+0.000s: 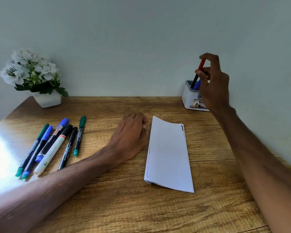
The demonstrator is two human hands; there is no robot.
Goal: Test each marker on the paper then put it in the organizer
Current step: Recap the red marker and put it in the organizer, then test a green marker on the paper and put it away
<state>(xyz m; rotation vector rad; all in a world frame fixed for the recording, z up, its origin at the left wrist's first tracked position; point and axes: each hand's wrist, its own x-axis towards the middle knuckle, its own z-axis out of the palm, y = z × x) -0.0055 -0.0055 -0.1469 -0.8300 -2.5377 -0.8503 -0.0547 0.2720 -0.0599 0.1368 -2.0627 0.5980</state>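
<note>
**Friend:** Where's the marker at this point?

**Me:** The red marker [201, 65] is pinched in my right hand [212, 81], cap end up and leaning. Its lower end sits at the mouth of the organizer [188, 96], at the back right of the tabletop [124, 207]. A blue marker [198, 84] already stands in there beside it.

**Friend:** So what could spoil it?

**Me:** Letting go while it leans like this. I reckon it could catch the rim or knock the blue one, then tip out onto the tabletop. The organizer looks light, and my wrist hides its right side. A nudge from my palm might shove it sideways.

**Friend:** And your other hand?

**Me:** My left hand [133, 133] rests on the tabletop with loosely curled fingers, holding nothing. It's just beside the paper [168, 153], and I can't tell whether it touches the edge. If it isn't pinning the sheet, the folded paper may slide under the next scribble. Six markers [57, 143] lie in a loose heap on the left. Grabbing one carelessly could set the others rolling.
</note>
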